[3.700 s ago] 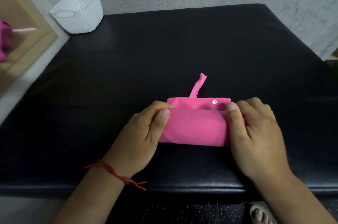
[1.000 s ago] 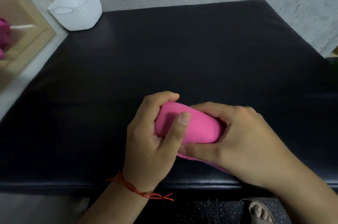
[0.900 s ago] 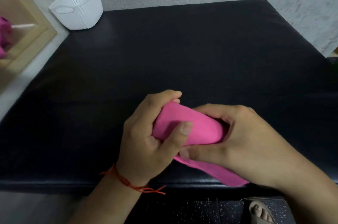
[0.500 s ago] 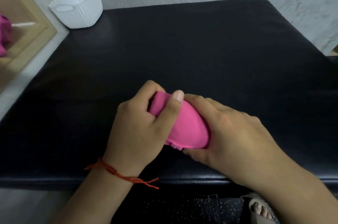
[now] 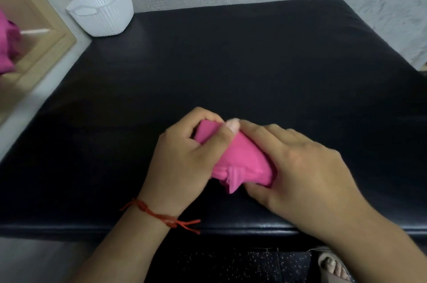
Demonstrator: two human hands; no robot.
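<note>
Gripping the rolled bright-pink fabric bag [image 5: 242, 159] near the six o'clock edge of the black padded counter [image 5: 231, 63], the left hand [image 5: 184, 167] clamps its fingers round one end and the right hand [image 5: 307, 171] wraps the other. I judge the rolling is almost finished; next the loose tail [image 5: 233, 181] needs tucking in.

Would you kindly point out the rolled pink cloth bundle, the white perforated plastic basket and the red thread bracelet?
Rolled pink cloth bundle [image 5: 245, 158]: head view, its smooth middle.
White perforated plastic basket [image 5: 108, 14]: head view, its front wall.
Red thread bracelet [image 5: 159, 215]: head view, strand across the left wrist.
</note>
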